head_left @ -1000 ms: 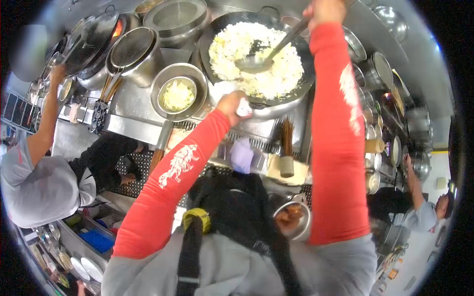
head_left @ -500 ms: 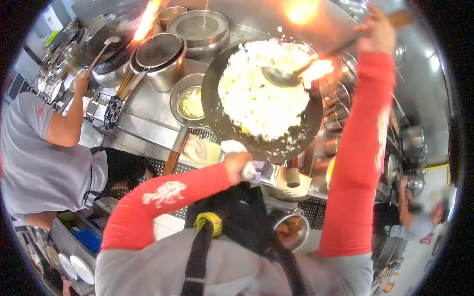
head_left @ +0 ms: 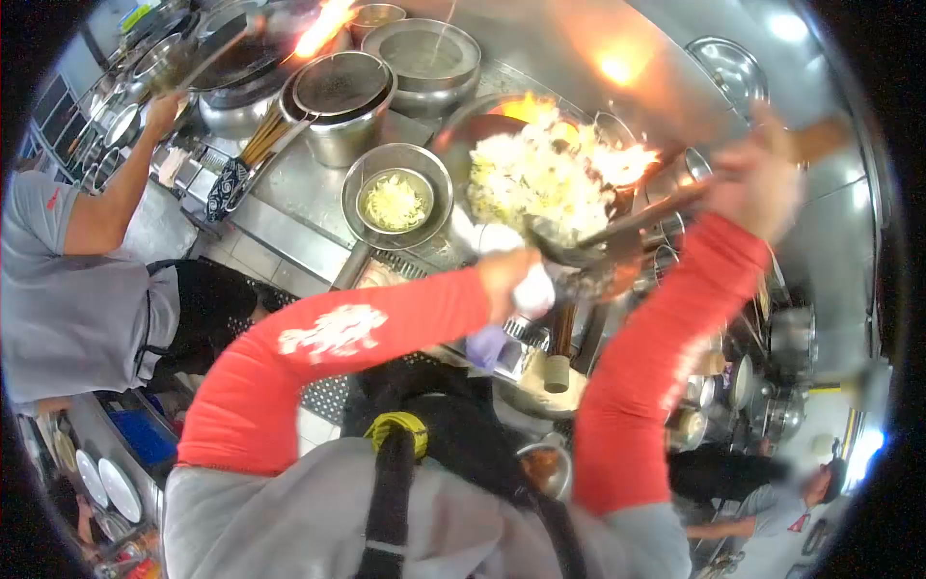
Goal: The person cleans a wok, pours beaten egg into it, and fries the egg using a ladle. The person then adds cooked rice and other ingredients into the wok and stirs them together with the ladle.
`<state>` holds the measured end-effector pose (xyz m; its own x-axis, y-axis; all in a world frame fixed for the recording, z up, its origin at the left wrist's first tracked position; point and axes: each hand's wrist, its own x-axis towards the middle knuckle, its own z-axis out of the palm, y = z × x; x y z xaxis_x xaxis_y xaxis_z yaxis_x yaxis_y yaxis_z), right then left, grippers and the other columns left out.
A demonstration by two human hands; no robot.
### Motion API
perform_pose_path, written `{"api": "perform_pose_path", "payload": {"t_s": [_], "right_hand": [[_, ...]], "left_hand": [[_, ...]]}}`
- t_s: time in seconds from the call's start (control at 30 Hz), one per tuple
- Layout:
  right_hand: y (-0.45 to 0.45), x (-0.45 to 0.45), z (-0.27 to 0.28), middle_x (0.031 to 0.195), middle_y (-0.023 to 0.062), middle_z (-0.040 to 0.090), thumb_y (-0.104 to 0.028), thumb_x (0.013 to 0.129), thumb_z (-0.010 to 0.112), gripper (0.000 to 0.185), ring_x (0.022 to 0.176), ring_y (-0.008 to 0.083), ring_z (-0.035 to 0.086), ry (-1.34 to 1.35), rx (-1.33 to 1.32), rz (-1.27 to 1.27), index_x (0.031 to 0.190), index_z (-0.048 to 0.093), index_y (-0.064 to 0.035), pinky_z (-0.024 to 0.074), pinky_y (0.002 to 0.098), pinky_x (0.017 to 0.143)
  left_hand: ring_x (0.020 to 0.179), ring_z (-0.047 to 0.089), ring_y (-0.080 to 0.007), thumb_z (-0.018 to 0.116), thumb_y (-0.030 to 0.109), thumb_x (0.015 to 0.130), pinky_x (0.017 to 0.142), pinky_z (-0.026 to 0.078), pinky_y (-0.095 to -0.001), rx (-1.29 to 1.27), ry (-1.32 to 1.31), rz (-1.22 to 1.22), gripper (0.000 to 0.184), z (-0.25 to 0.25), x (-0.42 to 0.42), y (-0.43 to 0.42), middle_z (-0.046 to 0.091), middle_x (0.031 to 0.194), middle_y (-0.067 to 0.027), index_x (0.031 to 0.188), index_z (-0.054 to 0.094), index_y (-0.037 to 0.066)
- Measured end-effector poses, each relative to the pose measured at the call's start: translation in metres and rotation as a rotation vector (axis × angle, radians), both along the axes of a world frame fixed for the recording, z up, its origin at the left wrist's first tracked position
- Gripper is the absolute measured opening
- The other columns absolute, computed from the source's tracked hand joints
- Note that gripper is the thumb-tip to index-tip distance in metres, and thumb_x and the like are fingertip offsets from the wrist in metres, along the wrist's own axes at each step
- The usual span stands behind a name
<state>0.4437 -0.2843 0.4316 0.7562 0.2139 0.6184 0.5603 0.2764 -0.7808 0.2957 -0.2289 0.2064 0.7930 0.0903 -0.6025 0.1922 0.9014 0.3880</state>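
My left hand (head_left: 509,282) is closed around a bunched white cloth (head_left: 533,291) at the near edge of a wok (head_left: 468,135); the cloth hides what lies beneath it. My right hand (head_left: 757,188), blurred by motion, grips the wooden handle of a long ladle (head_left: 598,236). The ladle's dark bowl is at the near side of a heap of pale food, which looks like rice (head_left: 540,179) with yellow and green bits. The wok is tilted and the food is heaped toward its far side. Flames (head_left: 627,159) flare along the far right of the food.
To the left stand a bowl of pale shreds (head_left: 395,201), a pot with a strainer on top (head_left: 342,87) and a water-filled pot (head_left: 422,53). A co-worker (head_left: 77,280) works at another wok at far left; a flame (head_left: 323,29) rises there. Another person (head_left: 781,507) is at lower right.
The wok has tilted and the food has bunched toward the far right. My left hand has moved up and right. The ladle has come down toward me, and the flames have grown.
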Motion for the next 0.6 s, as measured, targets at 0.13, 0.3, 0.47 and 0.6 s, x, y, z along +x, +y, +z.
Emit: {"api": "perform_pose_path", "payload": {"t_s": [0.13, 0.3, 0.47, 0.6], "right_hand": [[0.055, 0.055, -0.054, 0.055, 0.0046, 0.050, -0.015, 0.079, 0.062, 0.017, 0.042, 0.0179, 0.049, 0.212, 0.055, -0.235, 0.086, 0.059, -0.0006, 0.0416, 0.0289, 0.043], [-0.003, 0.045, 0.030, 0.053, 0.0014, 0.039, -0.006, 0.079, 0.056, 0.016, 0.048, 0.0166, 0.047, 0.201, -0.002, 0.090, 0.094, 0.058, 0.0001, 0.0482, 0.0369, 0.050], [0.043, 0.083, -0.067, 0.053, 0.0008, 0.043, -0.008, 0.077, 0.067, 0.013, 0.042, 0.0124, 0.042, -0.135, -0.188, -0.439, 0.079, 0.055, -0.0018, 0.0406, 0.0302, 0.042], [0.016, 0.074, -0.026, 0.056, 0.0025, 0.044, -0.011, 0.079, 0.066, 0.014, 0.045, 0.0140, 0.045, 0.299, 0.006, 0.109, 0.079, 0.054, -0.0031, 0.0406, 0.0283, 0.042]], "left_hand": [[0.062, 0.060, -0.0243, 0.052, 0.012, 0.083, 0.051, 0.052, -0.0394, 0.098, 0.037, 0.071, 0.010, -0.100, 0.005, -0.017, 0.059, 0.078, -0.0111, 0.090, 0.054, 0.005], [0.069, 0.064, -0.0245, 0.051, 0.007, 0.085, 0.055, 0.055, -0.0402, 0.014, 0.185, 0.037, 0.014, -0.019, -0.044, -0.028, 0.061, 0.083, -0.0118, 0.097, 0.055, 0.002], [0.064, 0.061, -0.0235, 0.053, 0.010, 0.085, 0.053, 0.054, -0.0389, 0.091, 0.006, 0.085, 0.010, -0.057, 0.016, -0.005, 0.059, 0.076, -0.0112, 0.090, 0.055, 0.001], [0.067, 0.061, -0.0227, 0.051, 0.005, 0.083, 0.051, 0.052, -0.0380, 0.210, 0.057, 0.163, 0.012, -0.096, -0.023, -0.032, 0.061, 0.079, -0.0119, 0.091, 0.058, -0.001]]}}
